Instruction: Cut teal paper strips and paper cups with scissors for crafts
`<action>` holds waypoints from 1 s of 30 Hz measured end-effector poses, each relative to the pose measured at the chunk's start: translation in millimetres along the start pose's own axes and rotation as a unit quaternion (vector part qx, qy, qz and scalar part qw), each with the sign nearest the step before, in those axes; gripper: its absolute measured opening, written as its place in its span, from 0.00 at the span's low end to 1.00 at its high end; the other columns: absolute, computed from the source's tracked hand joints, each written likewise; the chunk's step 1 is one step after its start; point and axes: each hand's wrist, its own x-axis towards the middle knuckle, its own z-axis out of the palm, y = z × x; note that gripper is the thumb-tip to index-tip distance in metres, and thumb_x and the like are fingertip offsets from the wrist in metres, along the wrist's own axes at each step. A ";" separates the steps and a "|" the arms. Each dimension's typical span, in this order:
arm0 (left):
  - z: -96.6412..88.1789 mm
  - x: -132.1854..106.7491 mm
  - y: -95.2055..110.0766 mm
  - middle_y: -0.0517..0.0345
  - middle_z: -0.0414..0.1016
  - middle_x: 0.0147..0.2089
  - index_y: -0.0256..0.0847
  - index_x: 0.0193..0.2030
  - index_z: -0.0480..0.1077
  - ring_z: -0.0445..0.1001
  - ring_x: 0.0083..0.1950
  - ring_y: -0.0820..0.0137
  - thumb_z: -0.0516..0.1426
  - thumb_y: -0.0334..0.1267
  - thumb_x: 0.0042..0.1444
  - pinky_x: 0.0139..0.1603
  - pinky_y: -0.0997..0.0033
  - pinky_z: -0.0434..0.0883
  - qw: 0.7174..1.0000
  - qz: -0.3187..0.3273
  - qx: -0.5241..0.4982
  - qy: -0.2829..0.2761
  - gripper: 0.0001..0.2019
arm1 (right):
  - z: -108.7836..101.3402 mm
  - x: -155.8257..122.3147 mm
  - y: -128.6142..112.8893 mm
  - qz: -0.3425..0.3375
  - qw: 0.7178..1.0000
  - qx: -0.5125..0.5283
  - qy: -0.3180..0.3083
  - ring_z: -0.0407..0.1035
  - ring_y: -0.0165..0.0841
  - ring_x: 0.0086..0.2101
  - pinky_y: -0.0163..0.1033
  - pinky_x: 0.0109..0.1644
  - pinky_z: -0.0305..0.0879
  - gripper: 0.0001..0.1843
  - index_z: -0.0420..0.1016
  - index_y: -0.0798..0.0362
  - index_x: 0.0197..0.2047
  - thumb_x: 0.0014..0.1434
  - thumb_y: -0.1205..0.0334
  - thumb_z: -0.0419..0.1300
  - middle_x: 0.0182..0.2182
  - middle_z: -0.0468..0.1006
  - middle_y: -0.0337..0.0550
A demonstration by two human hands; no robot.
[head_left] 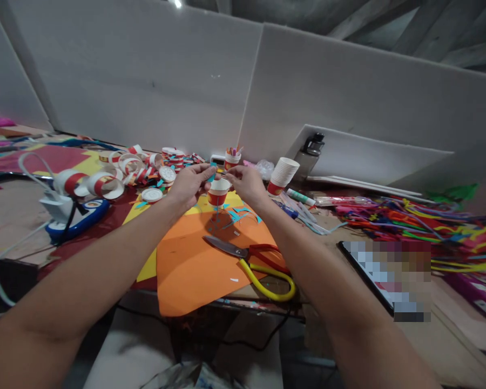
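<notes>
My left hand is closed in a pinch on a small teal paper piece. My right hand is a short way to the right, its fingers pressed together; what lies between them is too small to name. Just below and between both hands stands a red-and-white paper cup, upright. Teal paper scraps lie around its base on an orange sheet. Scissors with red and yellow handles rest on that sheet, nearer to me, under my right forearm.
Cut cup rings and a power strip lie to the left. On the right are stacked paper cups, a dark bottle, a phone and colourful pipe cleaners. Grey panels stand behind the table.
</notes>
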 end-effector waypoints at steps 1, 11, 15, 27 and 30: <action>1.3 -1.2 -0.1 0.60 0.76 0.27 0.35 0.31 0.71 0.61 0.16 0.84 0.68 0.40 0.46 0.14 0.82 0.52 1.000 0.004 0.013 -0.004 0.13 | -1.8 -4.5 -0.7 -0.014 1.000 0.012 0.008 0.71 0.27 0.27 0.32 0.31 0.65 0.09 0.76 0.57 0.38 0.62 0.61 0.58 0.29 0.77 0.42; 16.5 -23.0 -1.4 0.56 0.76 0.26 0.34 0.37 0.75 0.68 0.19 0.78 0.65 0.48 0.50 0.21 0.76 0.64 0.968 0.094 0.212 -0.097 0.17 | -9.6 -49.9 -8.7 -0.039 0.989 0.134 0.057 0.67 0.26 0.28 0.30 0.32 0.64 0.09 0.72 0.55 0.37 0.59 0.57 0.58 0.29 0.75 0.38; 22.5 -27.6 -0.6 0.56 0.77 0.28 0.35 0.38 0.73 0.70 0.20 0.78 0.66 0.47 0.49 0.21 0.78 0.63 0.968 0.054 0.213 -0.121 0.17 | -12.0 -53.5 -4.2 -0.025 0.986 0.142 0.089 0.66 0.25 0.27 0.31 0.31 0.63 0.08 0.72 0.55 0.33 0.57 0.58 0.59 0.27 0.74 0.38; 23.1 -28.8 -3.8 0.56 0.77 0.27 0.34 0.32 0.75 0.68 0.20 0.80 0.64 0.40 0.50 0.20 0.79 0.60 0.977 0.018 0.181 -0.113 0.10 | -10.8 -60.1 6.8 0.016 0.961 0.258 0.096 0.65 0.25 0.22 0.31 0.24 0.60 0.10 0.72 0.54 0.29 0.51 0.56 0.63 0.20 0.71 0.34; 21.4 -26.4 -9.0 0.56 0.77 0.28 0.34 0.34 0.76 0.68 0.21 0.79 0.65 0.41 0.49 0.21 0.78 0.61 0.983 0.020 0.146 -0.113 0.11 | -10.8 -61.0 4.1 0.054 0.946 0.305 0.099 0.63 0.24 0.20 0.30 0.24 0.59 0.10 0.71 0.54 0.27 0.49 0.56 0.64 0.19 0.71 0.34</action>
